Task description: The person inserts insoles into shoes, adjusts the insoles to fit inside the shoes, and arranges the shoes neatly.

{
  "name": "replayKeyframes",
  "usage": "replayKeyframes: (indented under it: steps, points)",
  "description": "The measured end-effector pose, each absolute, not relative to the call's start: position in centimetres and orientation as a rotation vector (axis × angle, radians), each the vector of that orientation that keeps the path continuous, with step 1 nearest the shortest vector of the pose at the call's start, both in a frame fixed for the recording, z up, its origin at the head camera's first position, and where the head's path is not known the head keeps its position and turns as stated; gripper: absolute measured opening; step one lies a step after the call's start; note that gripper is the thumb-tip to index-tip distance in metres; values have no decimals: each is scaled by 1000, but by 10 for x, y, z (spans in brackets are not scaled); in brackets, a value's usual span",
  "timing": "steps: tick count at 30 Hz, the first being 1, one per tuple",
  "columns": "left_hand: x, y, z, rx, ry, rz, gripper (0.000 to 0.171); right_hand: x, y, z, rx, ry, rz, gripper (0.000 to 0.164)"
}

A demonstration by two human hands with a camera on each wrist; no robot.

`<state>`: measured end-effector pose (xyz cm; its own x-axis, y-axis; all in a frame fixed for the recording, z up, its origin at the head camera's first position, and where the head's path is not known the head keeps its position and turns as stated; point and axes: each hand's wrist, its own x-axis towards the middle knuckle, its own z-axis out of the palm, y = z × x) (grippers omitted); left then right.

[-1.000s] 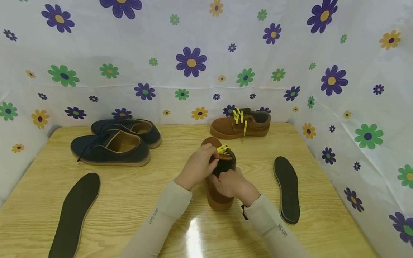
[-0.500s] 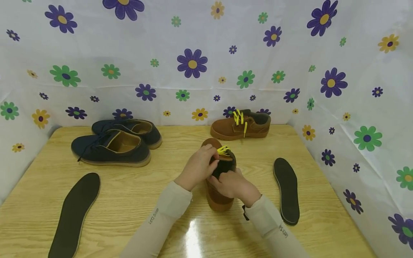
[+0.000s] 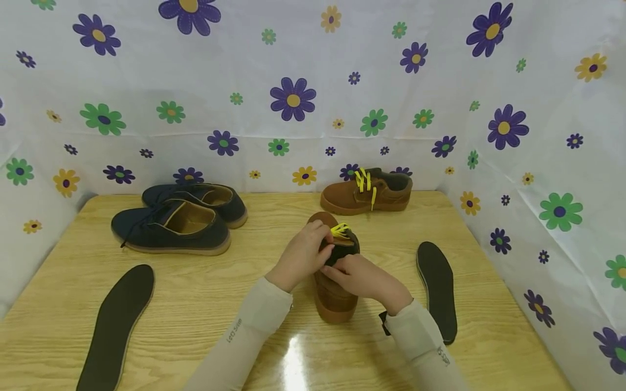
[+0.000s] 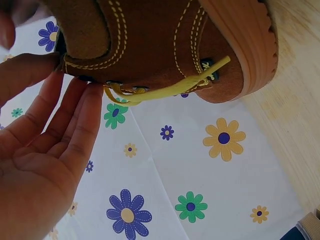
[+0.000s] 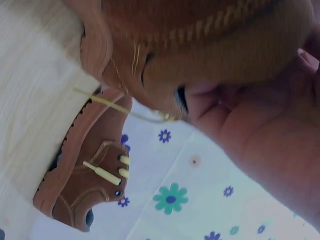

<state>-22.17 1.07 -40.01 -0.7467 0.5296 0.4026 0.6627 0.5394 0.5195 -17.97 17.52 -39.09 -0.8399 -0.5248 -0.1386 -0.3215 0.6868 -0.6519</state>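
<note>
A brown shoe (image 3: 336, 304) with yellow laces (image 3: 340, 230) stands on the table before me, toe pointing away. My left hand (image 3: 300, 254) pinches the edge of its opening near the laces, thumb on one side and fingers on the other. From the left wrist, the fingers (image 4: 75, 117) touch the upper beside the lace eyelets. At the heel side of the opening is my right hand (image 3: 367, 278), gripping the collar with curled fingers. Some of its fingertips are hidden by the shoe in the right wrist view.
A second brown shoe (image 3: 347, 196) with yellow laces sits at the back. Two navy shoes (image 3: 166, 232) stand at back left. One black insole (image 3: 114, 326) lies left, another (image 3: 437, 290) right. Flowered cloth (image 3: 293, 152) borders the wooden table (image 3: 210, 304).
My right hand has drawn slightly up and its wrist has swung to the right. The left hand keeps its hold on the shoe. The view has shifted slightly.
</note>
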Motion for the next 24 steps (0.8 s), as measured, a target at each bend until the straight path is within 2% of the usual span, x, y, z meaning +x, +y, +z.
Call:
replayKeyframes:
  steps: [6,12,24]
  points:
    - [-223,10,-400,-961,-2601,-1023,11,-188,195,-384,-709,2570,-1017,35]
    - [-225,5,-398,-929,-2590,-1034,9,-198,216,-381,-700,2499,-1187,32]
    - [-227,-4,-393,-886,-2583,-1062,9,-222,242,-393,-298,2719,-1720,39]
